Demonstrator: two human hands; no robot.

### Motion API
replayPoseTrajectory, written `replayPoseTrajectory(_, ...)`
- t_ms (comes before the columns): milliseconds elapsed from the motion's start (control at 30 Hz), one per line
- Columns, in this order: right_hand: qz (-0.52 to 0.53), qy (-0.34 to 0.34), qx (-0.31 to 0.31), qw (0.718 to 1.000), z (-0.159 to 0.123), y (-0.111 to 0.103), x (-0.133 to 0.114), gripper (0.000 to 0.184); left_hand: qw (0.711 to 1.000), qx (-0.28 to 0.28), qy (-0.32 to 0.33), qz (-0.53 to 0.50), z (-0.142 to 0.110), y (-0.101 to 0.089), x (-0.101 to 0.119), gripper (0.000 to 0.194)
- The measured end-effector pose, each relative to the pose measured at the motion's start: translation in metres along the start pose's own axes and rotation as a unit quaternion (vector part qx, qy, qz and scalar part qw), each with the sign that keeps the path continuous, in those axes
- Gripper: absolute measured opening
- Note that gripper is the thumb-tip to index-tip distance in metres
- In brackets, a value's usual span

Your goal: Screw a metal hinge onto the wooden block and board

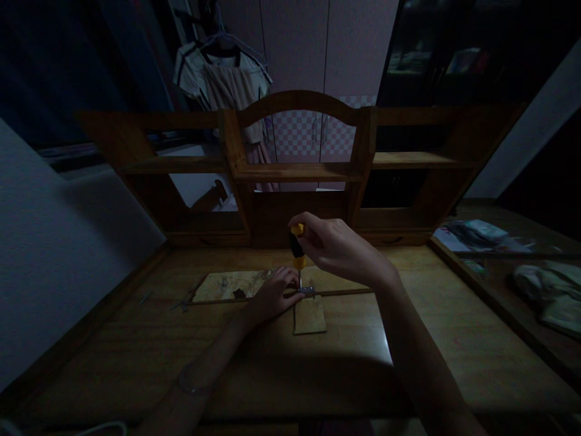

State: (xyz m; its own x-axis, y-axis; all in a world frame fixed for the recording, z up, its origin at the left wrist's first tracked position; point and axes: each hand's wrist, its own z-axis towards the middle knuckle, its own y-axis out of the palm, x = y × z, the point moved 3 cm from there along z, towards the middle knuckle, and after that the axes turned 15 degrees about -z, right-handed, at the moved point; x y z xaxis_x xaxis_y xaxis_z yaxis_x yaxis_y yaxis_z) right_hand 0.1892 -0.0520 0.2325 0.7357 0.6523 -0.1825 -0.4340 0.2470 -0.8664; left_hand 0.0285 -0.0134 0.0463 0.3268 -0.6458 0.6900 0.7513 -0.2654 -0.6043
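Observation:
My right hand is closed round the top of a yellow and black screwdriver, which stands upright with its tip down on a small metal fitting. My left hand lies on the wooden desk, fingers pinched beside the screwdriver's tip at the fitting. The fitting sits where a long thin wooden board meets a small square wooden piece.
A wooden hutch with shelves stands at the back of the desk. Small metal bits lie at the board's left end. Papers and cloth lie on a side surface to the right. Clothes hang behind the hutch.

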Motion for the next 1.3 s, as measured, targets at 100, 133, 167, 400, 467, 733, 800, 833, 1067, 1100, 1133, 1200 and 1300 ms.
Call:
replayPoseTrajectory(100, 0.012, 0.001, -0.008, 1.0, 0.0007, 0.0012, 0.0024, 0.029, 1.0, 0.0, 0.002, 0.004, -0.0004, -0.0001, 0.0003, 0.017)
replayPoseTrajectory(133, 0.016, 0.002, -0.01, 1.0, 0.0012, 0.0017, 0.003, 0.029, 1.0, 0.001, 0.003, 0.005, -0.0006, -0.0001, -0.0001, 0.017)
replayPoseTrajectory(167, 0.019, 0.002, -0.012, 1.0, 0.0018, 0.0021, 0.0037, 0.029, 1.0, 0.003, 0.004, 0.008, -0.0007, 0.0, -0.0007, 0.018)
replayPoseTrajectory(400, 0.017, 0.008, 0.001, 1.0, 0.0025, 0.0031, 0.0081, 0.022, 1.0, -0.005, 0.004, 0.01, -0.0006, 0.0005, -0.0045, 0.019)
replayPoseTrajectory(467, 0.003, 0.02, 0.005, 1.0, 0.0018, 0.0035, 0.0087, 0.02, 1.0, -0.008, 0.004, 0.009, -0.0004, 0.0005, -0.004, 0.019)
replayPoseTrajectory(733, -0.147, 0.055, 0.053, 0.986, 0.0047, 0.0032, 0.0027, 0.03, 1.0, -0.003, 0.007, 0.006, 0.0002, 0.0005, -0.0025, 0.018)
replayPoseTrajectory(800, -0.174, 0.045, 0.063, 0.982, 0.0057, 0.0023, 0.0006, 0.032, 1.0, -0.003, 0.006, 0.008, 0.0003, 0.0006, -0.0026, 0.018)
replayPoseTrajectory(833, -0.179, 0.038, 0.066, 0.981, 0.006, 0.002, -0.0001, 0.033, 1.0, -0.003, 0.006, 0.009, 0.0004, 0.0006, -0.0023, 0.018)
replayPoseTrajectory(1067, -0.174, 0.013, 0.066, 0.982, 0.0058, 0.0025, -0.0006, 0.037, 1.0, -0.008, -0.003, 0.006, 0.0006, -0.0009, 0.001, 0.019)
replayPoseTrajectory(1100, -0.175, 0.011, 0.067, 0.982, 0.0059, 0.0025, -0.0005, 0.038, 1.0, -0.009, -0.003, 0.007, 0.0005, -0.001, 0.0009, 0.019)
replayPoseTrajectory(1133, -0.179, 0.011, 0.068, 0.981, 0.0061, 0.0024, -0.0002, 0.039, 1.0, -0.009, -0.002, 0.007, 0.0004, -0.0009, 0.0007, 0.018)
replayPoseTrajectory(1200, -0.192, 0.016, 0.068, 0.979, 0.0066, 0.0026, 0.0005, 0.038, 1.0, -0.008, 0.001, 0.01, 0.0003, -0.0005, -0.0001, 0.017)
replayPoseTrajectory(1300, -0.213, 0.023, 0.06, 0.975, 0.0082, 0.0049, 0.0017, 0.034, 1.0, -0.005, 0.003, 0.019, 0.0002, 0.0002, -0.0012, 0.018)
